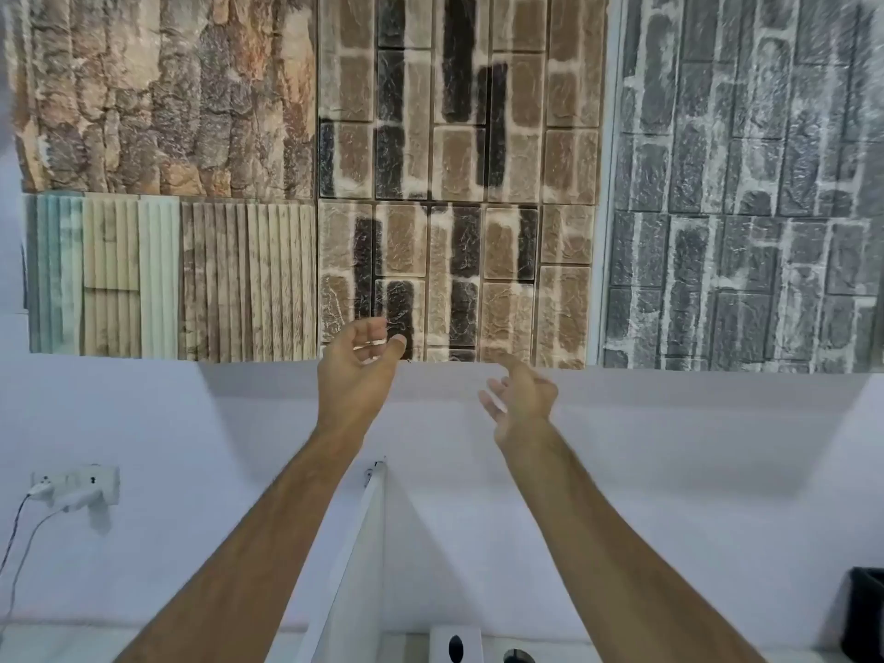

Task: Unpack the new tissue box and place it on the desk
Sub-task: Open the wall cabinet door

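Note:
Both my arms reach up and forward toward the wall. My left hand (359,370) is raised with curled fingers and the thumb set apart; a faint clear glint lies between them, and I cannot tell whether it is a film. My right hand (521,394) hangs a little lower and to the right, fingers spread, holding nothing. A white box with a dark oval opening (454,643), probably the tissue box, stands at the bottom edge between my forearms, mostly cut off.
A white divider panel (354,567) rises upright between my arms. Textured brick and stone sample panels (454,184) cover the upper wall. A wall socket with plugs and cables (76,485) is at the left. A black container (866,614) sits at the right edge.

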